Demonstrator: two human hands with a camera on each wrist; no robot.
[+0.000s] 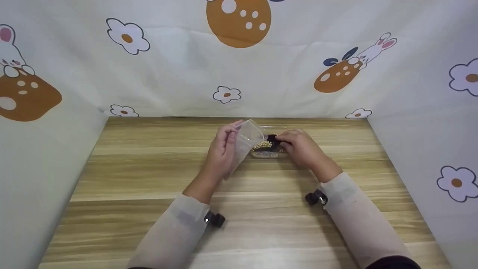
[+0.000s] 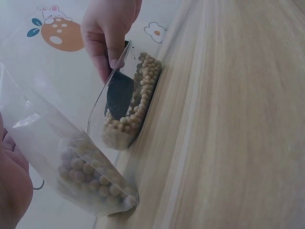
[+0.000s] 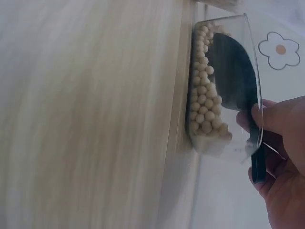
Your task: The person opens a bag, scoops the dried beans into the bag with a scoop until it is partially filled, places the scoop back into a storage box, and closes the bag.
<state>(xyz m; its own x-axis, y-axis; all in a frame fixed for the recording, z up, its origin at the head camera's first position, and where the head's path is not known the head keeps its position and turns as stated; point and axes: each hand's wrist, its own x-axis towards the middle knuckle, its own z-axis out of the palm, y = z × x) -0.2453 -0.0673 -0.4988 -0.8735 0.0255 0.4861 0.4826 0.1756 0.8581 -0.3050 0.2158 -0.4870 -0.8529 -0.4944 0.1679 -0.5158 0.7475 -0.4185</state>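
My left hand [image 1: 221, 151] holds a clear plastic bag [image 1: 242, 146], its mouth tilted toward the container. Round tan beans, like soybeans, fill the bottom of that bag [image 2: 90, 167] in the left wrist view. A clear rectangular container [image 3: 226, 143] holds more of these beans [image 3: 205, 102]. With thumb and fingers, my right hand [image 1: 301, 147] grips the handle of a black scoop [image 3: 233, 71]. The scoop's blade lies inside the container, its edge down among the beans. In the head view beans [image 1: 264, 144] show beside the scoop, near the bag's mouth.
The wood-grain table [image 1: 254, 224] runs from the container toward the person. A pale curtain [image 1: 175, 67] with flowers and rabbits stands close behind the container, and similar cloth rises along both sides. Small black devices are strapped to both sleeved wrists.
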